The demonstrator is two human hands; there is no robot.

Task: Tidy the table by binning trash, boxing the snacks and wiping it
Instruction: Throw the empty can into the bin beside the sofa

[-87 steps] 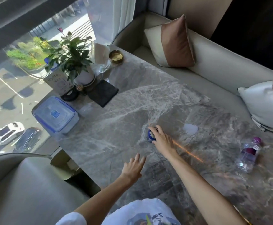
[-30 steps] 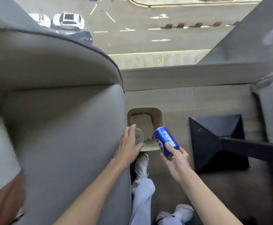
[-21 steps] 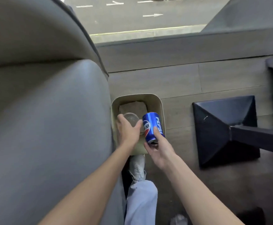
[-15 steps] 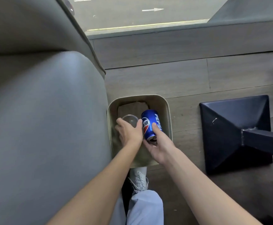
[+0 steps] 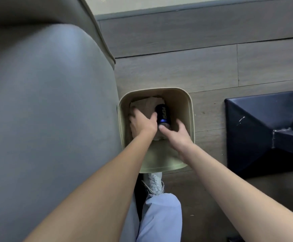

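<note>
Wood-plank floor fills our view, with a beige bin standing against a grey seat, near a black pedestal base. Both our hands reach into the bin, close together. The Pepsi can lies on crumpled brown paper at the bottom, between them. Our right hand is spread, gripping nothing, thumb just beside the can. Our left hand presses low; we cannot tell whether it holds anything. We judge this trash binned. Boxing snacks and wiping likely remain, though the desk is out of view.
</note>
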